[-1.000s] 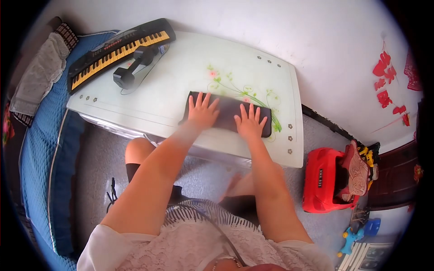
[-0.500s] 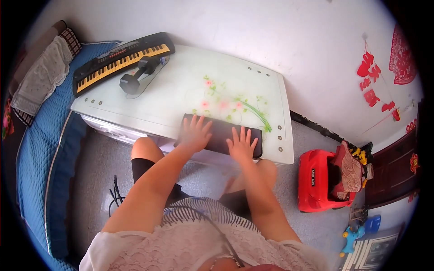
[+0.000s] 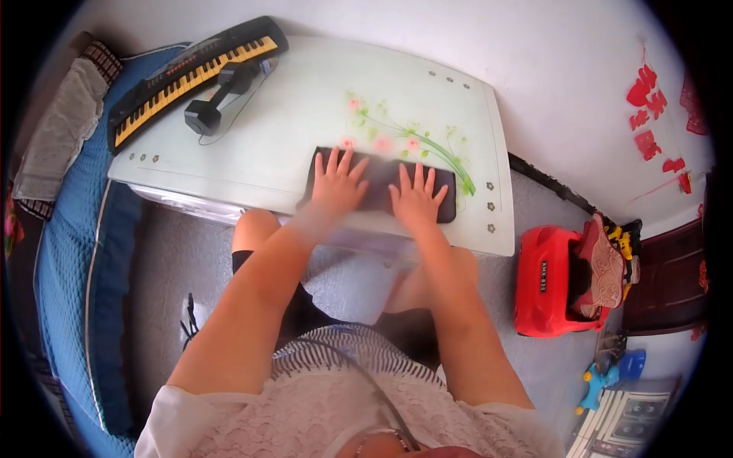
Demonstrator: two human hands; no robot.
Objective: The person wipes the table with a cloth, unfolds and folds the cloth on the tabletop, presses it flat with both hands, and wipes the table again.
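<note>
A dark flat rectangular piece [image 3: 379,191], perhaps folded cloth or a pouch, lies lengthwise near the front edge of the white table [image 3: 259,164]. My left hand [image 3: 340,183] rests palm down on its left part, with the fingers spread and pointing away from me. On the right part lies my right hand [image 3: 418,200], also flat with fingers apart. Some of the dark piece is covered by both hands, so its exact kind cannot be made out. Just beyond it, a printed pink and green flower pattern [image 3: 416,141] decorates the tabletop.
A toy keyboard [image 3: 195,76] and a black dumbbell [image 3: 221,99] lie at the table's far left. A blue-covered bed [image 3: 65,252] stands left. To the right are a red toy car [image 3: 544,282] and a blue ride-on toy [image 3: 597,385]. Black cables [image 3: 188,320] lie on the floor.
The dark piece has slid a little away from me, farther from the table's front edge, with both hands flat on it. The camera view has also shifted slightly.
</note>
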